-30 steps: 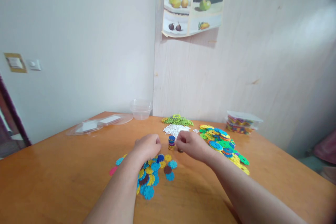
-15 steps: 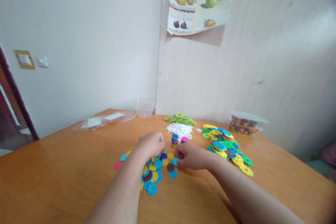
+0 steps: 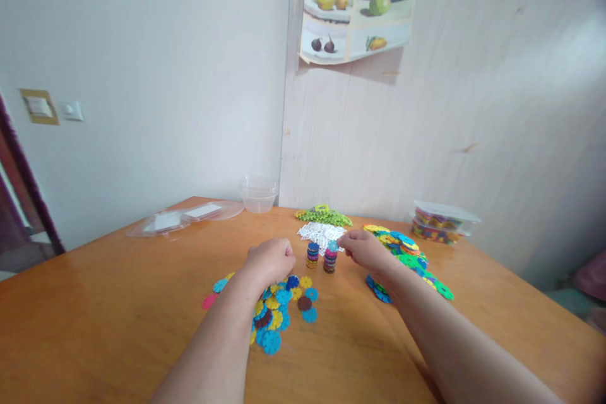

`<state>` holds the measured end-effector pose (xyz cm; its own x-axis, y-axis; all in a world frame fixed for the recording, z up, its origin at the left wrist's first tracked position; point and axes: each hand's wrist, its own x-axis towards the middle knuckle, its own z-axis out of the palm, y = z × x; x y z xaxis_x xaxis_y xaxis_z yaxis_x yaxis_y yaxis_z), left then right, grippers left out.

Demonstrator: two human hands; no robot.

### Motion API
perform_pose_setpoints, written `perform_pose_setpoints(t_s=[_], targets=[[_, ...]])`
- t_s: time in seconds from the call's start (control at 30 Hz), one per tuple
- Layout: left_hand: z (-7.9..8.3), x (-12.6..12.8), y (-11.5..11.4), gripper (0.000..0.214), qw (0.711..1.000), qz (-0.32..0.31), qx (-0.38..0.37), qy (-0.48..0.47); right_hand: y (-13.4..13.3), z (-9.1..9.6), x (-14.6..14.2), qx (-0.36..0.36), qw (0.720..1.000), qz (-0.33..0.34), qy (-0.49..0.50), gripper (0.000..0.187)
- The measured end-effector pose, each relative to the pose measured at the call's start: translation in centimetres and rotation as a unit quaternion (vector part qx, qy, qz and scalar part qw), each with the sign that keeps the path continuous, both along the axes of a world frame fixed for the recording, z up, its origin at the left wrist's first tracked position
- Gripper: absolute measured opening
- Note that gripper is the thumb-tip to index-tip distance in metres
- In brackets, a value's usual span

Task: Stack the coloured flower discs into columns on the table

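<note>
My right hand (image 3: 362, 249) pinches a light blue notched disc (image 3: 332, 245) at the top of the right-hand stack of discs (image 3: 330, 262); whether it rests on the stack I cannot tell. Just left of that stands another stack (image 3: 312, 256), with dark blue on top. My left hand (image 3: 273, 259) is closed above a loose pile of blue, yellow and brown flower-shaped discs (image 3: 272, 342). What its fingers hold, if anything, is hidden. Part of the pile lies behind my left forearm. A brown disc (image 3: 304, 303) lies at the pile's right side.
Behind the stacks lie white flat pieces (image 3: 318, 233) and a green heap (image 3: 326, 217). Larger coloured discs (image 3: 404, 241) spread out on the right, partly behind my right arm. Clear tubs (image 3: 258, 194), lids (image 3: 165, 221) and a filled plastic box (image 3: 438, 227) stand along the back.
My right hand has moved up and away from beside the loose pile to the right-hand stack, carrying a light blue disc. My left hand stays almost still.
</note>
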<state>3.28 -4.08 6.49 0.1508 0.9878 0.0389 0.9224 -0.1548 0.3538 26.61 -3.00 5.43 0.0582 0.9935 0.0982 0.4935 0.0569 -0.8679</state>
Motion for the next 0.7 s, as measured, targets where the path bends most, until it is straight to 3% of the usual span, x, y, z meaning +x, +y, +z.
perform_pose_setpoints(t_s=[0.27,0.53,0.63,0.7], targets=[[-0.2,0.0,0.2,0.013,1.000,-0.004,-0.005,0.009,0.7,-1.3,0.2,-0.002,0.999,-0.031,0.007,0.022],[-0.2,0.0,0.2,0.014,1.000,-0.005,-0.002,0.011,0.3,-0.6,0.1,0.039,0.999,-0.035,-0.015,0.023],[0.0,0.0,0.0,0.014,1.000,-0.003,-0.004,0.007,-0.7,0.2,-0.7,0.039,0.998,0.021,-0.036,0.018],[0.1,0.0,-0.1,0.014,1.000,-0.004,-0.004,0.005,-1.6,0.5,-1.6,0.020,0.990,0.114,-0.080,0.013]])
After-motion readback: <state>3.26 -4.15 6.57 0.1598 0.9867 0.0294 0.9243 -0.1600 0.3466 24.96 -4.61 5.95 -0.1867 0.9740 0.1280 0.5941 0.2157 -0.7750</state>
